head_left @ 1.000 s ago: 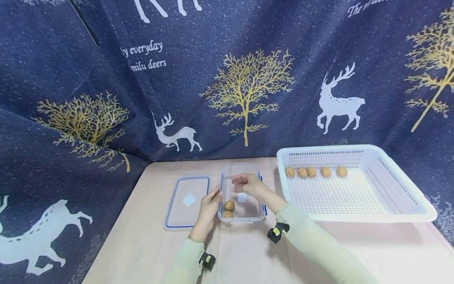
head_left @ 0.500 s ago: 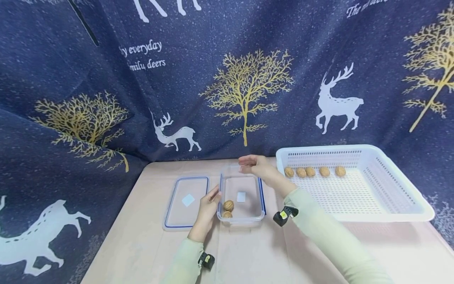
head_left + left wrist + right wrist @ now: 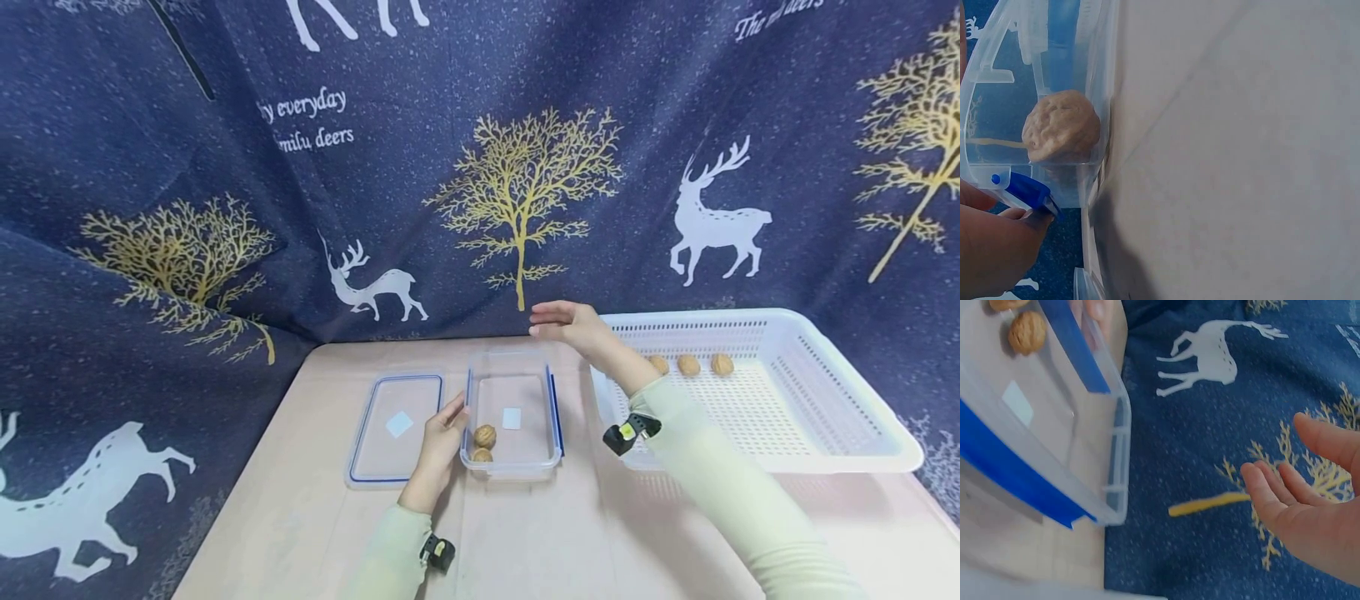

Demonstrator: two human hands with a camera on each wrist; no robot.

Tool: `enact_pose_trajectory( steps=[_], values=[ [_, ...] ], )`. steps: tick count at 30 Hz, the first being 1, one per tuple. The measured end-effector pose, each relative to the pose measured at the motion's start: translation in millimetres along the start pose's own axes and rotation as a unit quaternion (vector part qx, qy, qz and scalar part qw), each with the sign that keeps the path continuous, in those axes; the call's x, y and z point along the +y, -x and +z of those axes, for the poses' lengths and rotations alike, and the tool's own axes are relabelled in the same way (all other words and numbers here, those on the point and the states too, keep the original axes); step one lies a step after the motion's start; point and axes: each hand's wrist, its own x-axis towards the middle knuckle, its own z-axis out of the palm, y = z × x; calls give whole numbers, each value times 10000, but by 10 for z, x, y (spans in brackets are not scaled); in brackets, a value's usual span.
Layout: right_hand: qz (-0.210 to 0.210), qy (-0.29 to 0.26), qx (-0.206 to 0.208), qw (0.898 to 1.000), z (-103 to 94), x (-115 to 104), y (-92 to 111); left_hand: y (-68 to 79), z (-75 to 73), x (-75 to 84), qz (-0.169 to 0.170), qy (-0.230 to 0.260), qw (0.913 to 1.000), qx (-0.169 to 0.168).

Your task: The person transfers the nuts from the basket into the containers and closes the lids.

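Note:
A clear plastic food container [image 3: 513, 472] with blue side latches stands mid-table. Two walnuts [image 3: 485, 436] lie inside at its front left corner. My left hand [image 3: 442, 437] holds the container's left side, its thumb [image 3: 1000, 244] by a blue latch [image 3: 1029, 190] in the left wrist view. My right hand [image 3: 576, 327] is in the air behind and right of the container, holding nothing; in the right wrist view its fingers [image 3: 1266, 487] are loosely extended, apart from the thumb. Three walnuts [image 3: 688, 365] show in the white basket [image 3: 832, 462]; the right arm covers part of it.
The container's blue-edged lid [image 3: 397, 454] lies flat to its left. A pink cloth [image 3: 540, 533] covers the table. Behind it hangs a dark blue curtain [image 3: 465, 275] printed with deer and trees.
My right hand has risen out of the container and moved back and right toward the basket. My left hand, the container and its two walnuts have stayed in place.

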Motion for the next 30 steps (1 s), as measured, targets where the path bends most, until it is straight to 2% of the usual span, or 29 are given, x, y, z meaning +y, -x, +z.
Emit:
enact_pose_trajectory(
  steps=[11, 22, 30],
  values=[
    [-70, -232, 55, 9997, -385, 59, -1, -28, -3, -47, 40, -102, 9999, 32],
    [-37, -1186, -36, 9929, -770, 140, 31, -4, 1, -40, -39, -88, 10000, -10],
    [-310, -1628, -172, 9860, -1076, 344, 58, 5, -2, -23, -52, -49, 10000, 4]
  ],
)
